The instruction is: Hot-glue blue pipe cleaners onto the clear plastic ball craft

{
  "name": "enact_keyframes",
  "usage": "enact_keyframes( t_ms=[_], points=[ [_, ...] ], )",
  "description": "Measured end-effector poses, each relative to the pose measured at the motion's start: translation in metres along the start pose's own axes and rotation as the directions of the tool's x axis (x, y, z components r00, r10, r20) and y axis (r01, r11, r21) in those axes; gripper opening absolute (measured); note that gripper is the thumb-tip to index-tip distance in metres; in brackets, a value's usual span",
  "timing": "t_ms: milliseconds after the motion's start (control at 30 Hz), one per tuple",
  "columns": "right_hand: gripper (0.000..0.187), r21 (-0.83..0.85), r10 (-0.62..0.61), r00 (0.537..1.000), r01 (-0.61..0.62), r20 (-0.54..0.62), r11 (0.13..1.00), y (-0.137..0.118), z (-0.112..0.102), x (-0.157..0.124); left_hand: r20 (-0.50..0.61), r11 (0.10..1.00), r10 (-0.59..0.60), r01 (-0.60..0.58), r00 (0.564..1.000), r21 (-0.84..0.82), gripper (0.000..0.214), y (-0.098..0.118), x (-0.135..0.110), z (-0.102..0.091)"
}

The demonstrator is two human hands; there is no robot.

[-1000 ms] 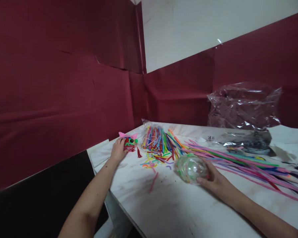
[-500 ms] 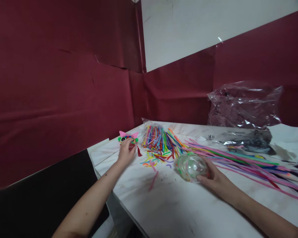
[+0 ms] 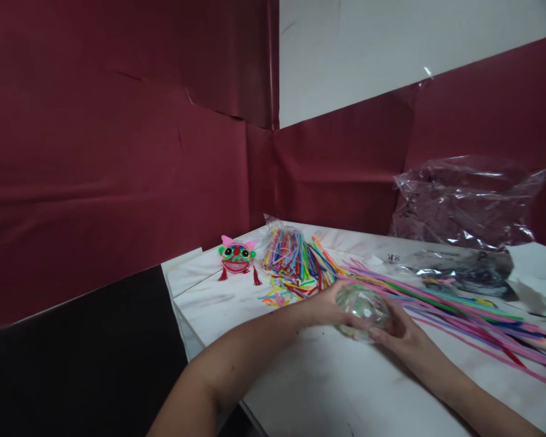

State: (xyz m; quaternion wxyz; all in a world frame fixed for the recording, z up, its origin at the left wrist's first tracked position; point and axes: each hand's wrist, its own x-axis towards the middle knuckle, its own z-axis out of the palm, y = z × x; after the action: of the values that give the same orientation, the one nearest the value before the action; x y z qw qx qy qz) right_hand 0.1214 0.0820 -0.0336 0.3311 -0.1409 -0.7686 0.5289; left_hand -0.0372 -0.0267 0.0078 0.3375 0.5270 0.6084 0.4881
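Note:
Between my two hands is a clear, rounded plastic container (image 3: 363,308) with green bits showing through it, over the white marbled table. My left hand (image 3: 330,303) grips it from the left side, and my right hand (image 3: 395,325) wraps round its right side. Part of the container is hidden by my fingers. Off to the left, apart from both hands, stands a small lion-like face figure (image 3: 236,256) with pink ears, large black eyes and red tassels.
A bag of short colourful pipe cleaners (image 3: 286,252) lies at the back, with loose cut pieces (image 3: 277,291) before it. Long pipe cleaners (image 3: 473,312) stretch to the right. Crumpled clear plastic bags (image 3: 466,200) are behind them. Dark red sheeting (image 3: 173,170) covers the walls.
My left hand has let go of the lion-like figure and moved right to the clear container. The right hand still holds the container. The view has shifted slightly.

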Motion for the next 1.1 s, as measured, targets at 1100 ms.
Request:
enact_keyframes(
  t_ms=[1100],
  points=[
    [0.084,-0.005,-0.123,0.989,0.124,0.086,0.992,-0.008,0.005,-0.005,0.033,0.986,0.144,-0.146,0.989,0.085,0.106,-0.007,-0.008,-0.008]
  ],
)
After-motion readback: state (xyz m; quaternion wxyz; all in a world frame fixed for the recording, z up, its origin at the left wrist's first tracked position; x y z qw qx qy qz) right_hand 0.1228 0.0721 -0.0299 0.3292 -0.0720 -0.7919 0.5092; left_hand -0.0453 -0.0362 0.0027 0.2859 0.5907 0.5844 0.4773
